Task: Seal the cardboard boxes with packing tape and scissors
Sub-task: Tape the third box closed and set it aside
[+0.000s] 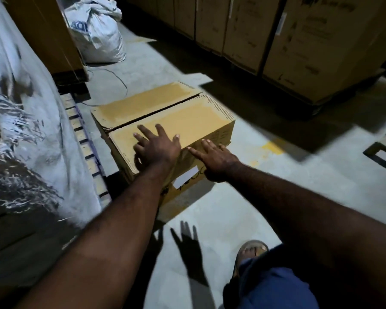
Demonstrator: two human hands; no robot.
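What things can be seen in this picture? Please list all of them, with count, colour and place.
cardboard box: one, yellow-brown, on the floor in the centre; flaps down, no tape visible on the seam
label: one, white, on the box's near side
stacked cartons: several, brown, back right
sack: one, white, back left
plastic wrapping: one sheet, white, far left
pallet: one, pale wood, left of the box
floor: grey
yellow mark: one, on the floor right of the box
sandal: one, brownish, bottom right
left hand: flat on the box top, fingers spread
right hand: at the box's near upper edge, fingers straight
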